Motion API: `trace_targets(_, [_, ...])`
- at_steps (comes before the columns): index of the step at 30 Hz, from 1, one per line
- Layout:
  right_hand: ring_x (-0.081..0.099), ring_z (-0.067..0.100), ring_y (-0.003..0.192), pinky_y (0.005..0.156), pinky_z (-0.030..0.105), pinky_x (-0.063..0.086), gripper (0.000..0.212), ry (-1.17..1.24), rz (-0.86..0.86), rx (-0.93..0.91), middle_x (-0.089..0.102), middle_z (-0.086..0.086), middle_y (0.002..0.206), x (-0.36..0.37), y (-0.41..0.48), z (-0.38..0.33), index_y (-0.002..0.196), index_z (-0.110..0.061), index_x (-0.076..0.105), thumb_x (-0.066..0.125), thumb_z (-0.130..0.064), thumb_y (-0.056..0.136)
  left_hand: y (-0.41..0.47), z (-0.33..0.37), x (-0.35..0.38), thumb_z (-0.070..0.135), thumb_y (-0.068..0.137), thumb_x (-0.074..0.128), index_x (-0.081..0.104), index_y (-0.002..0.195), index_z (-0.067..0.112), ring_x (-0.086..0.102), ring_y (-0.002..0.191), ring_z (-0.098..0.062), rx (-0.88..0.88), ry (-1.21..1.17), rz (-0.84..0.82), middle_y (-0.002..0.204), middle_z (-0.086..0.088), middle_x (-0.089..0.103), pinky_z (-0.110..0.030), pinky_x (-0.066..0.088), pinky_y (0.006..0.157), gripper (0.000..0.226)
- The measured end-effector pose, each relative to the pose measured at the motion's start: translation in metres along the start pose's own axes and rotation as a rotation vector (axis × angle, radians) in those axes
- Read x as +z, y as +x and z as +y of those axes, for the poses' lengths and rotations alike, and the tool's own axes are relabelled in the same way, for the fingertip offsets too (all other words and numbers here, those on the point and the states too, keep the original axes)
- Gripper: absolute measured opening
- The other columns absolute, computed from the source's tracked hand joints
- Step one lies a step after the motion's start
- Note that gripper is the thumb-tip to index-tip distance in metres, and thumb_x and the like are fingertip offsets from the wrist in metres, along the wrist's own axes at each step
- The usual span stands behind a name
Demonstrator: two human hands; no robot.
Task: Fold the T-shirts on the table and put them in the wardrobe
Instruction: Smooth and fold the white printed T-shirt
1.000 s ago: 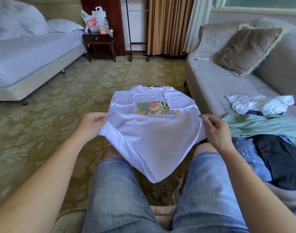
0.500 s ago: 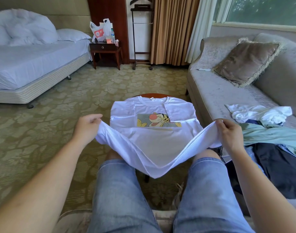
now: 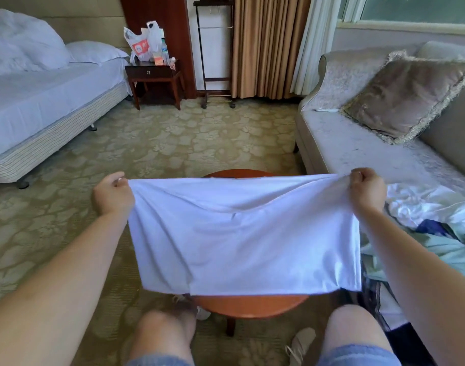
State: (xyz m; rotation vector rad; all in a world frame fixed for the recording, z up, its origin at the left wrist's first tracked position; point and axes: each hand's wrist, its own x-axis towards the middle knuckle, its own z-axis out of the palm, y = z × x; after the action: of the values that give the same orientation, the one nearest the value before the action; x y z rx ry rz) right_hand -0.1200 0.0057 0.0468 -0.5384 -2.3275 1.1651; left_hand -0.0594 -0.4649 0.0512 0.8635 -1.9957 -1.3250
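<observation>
Hem (image 3: 239,178) forward now, T-shirt (image 3: 242,241) doubled

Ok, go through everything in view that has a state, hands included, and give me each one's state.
White cotton T-shirt: stretched taut between both hands.
Left hand: grips the shirt's top left corner.
Right hand: grips its top right corner.
Round reddish wooden table: mostly covered by the shirt.
Heap of clothes on the grey sofa: crumpled, unfolded.
Dark wooden nightstand drawer: closed.
</observation>
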Motion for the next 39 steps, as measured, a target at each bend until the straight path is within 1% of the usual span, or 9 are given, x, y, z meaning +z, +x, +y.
trace_targets(6, [0.059, 0.04, 0.105, 0.083, 0.039, 0.045, 0.029, -0.093, -0.039, 0.039, 0.065, 0.026, 0.111, 0.087, 0.076, 0.009, 0.11, -0.008, 0.067, 0.043, -0.015, 0.096, 0.069, -0.005, 0.083, 0.001, 0.094, 0.05, 0.066, 0.121, 0.008, 0.065, 0.078, -0.023, -0.103, -0.073, -0.007, 0.111, -0.012, 0.064, -0.044, 0.058, 0.079, 0.033])
trace_targets(8, [0.059, 0.041, 0.106, 0.084, 0.039, 0.045, 0.03, -0.126, -0.05, 0.031, 0.065, 0.027, 0.111, 0.114, 0.1, 0.012, 0.111, -0.007, 0.067, 0.043, -0.015, 0.095, 0.1, -0.015, 0.109, 0.002, 0.093, 0.051, 0.068, 0.119, 0.011, 0.069, 0.06, -0.01, -0.109, -0.035, -0.007, 0.106, -0.009, 0.065, -0.032, 0.06, 0.062, 0.032])
trace_targets(10, [0.059, 0.041, 0.106, 0.084, 0.039, 0.046, 0.031, -0.161, -0.065, 0.016, 0.065, 0.028, 0.11, 0.138, 0.124, 0.016, 0.109, -0.005, 0.068, 0.043, -0.015, 0.093, 0.131, -0.025, 0.135, 0.003, 0.093, 0.051, 0.068, 0.117, 0.013, 0.073, 0.075, -0.019, -0.14, 0.014, -0.027, 0.109, -0.009, 0.066, -0.02, 0.054, 0.045, 0.031])
trace_targets(13, [0.057, 0.04, 0.112, 0.089, 0.039, 0.045, 0.034, -0.184, -0.077, 0.039, 0.062, 0.028, 0.119, 0.173, 0.151, 0.024, 0.118, -0.004, 0.064, 0.043, -0.015, 0.093, 0.159, -0.036, 0.172, 0.009, 0.099, 0.044, 0.059, 0.129, 0.006, 0.061, 0.116, -0.034, -0.19, 0.125, -0.056, 0.13, -0.015, 0.06, -0.03, 0.059, 0.077, 0.034])
trace_targets(18, [0.038, 0.04, 0.129, 0.109, 0.048, 0.028, 0.046, -0.437, -0.146, -0.022, 0.035, 0.021, 0.143, 0.221, 0.12, 0.04, 0.14, -0.008, 0.041, 0.045, -0.023, 0.096, 0.116, -0.057, 0.211, 0.02, 0.095, 0.051, 0.037, 0.145, 0.006, 0.033, 0.138, -0.034, 0.031, 0.403, -0.046, 0.148, -0.022, 0.037, -0.037, 0.026, 0.114, 0.054])
trace_targets(24, [0.054, 0.04, 0.106, 0.092, 0.044, 0.042, 0.043, -0.513, -0.472, -0.468, 0.058, 0.019, 0.113, 0.238, 0.032, 0.017, 0.092, -0.01, 0.068, 0.03, -0.032, 0.089, 0.048, -0.072, 0.221, 0.028, 0.097, 0.052, 0.044, 0.143, 0.013, 0.033, 0.134, -0.037, 0.363, 0.728, -0.44, 0.142, -0.019, 0.041, -0.042, 0.028, 0.112, 0.049])
trace_targets(29, [0.001, 0.026, 0.149, 0.116, 0.056, 0.004, 0.061, -0.737, -0.791, -0.368, 0.005, 0.004, 0.163, 0.232, -0.024, 0.025, 0.152, -0.027, 0.024, 0.028, -0.057, 0.099, 0.014, -0.087, 0.189, 0.049, 0.101, 0.033, 0.025, 0.152, 0.023, 0.015, 0.145, -0.029, 0.314, 1.007, -0.577, 0.158, -0.006, 0.019, -0.051, 0.013, 0.118, 0.058])
trace_targets(33, [-0.006, 0.025, 0.15, 0.118, 0.056, -0.001, 0.067, -0.715, -0.702, -0.341, -0.005, 0.003, 0.164, 0.21, -0.037, 0.049, 0.155, -0.028, 0.01, 0.022, -0.06, 0.098, -0.021, -0.107, 0.149, 0.06, 0.099, 0.018, 0.0, 0.156, 0.027, -0.007, 0.15, -0.026, 0.228, 1.045, -0.598, 0.163, -0.003, -0.011, -0.055, -0.002, 0.117, 0.068])
trace_targets(39, [-0.006, 0.027, 0.15, 0.116, 0.058, 0.001, 0.068, -0.748, -0.648, -0.31, -0.003, 0.005, 0.164, 0.171, -0.09, 0.05, 0.155, -0.026, 0.012, 0.021, -0.061, 0.097, -0.067, -0.129, 0.105, 0.056, 0.1, 0.013, -0.003, 0.156, 0.025, -0.011, 0.149, -0.025, 0.15, 1.04, -0.507, 0.163, -0.004, -0.013, -0.056, -0.009, 0.118, 0.066])
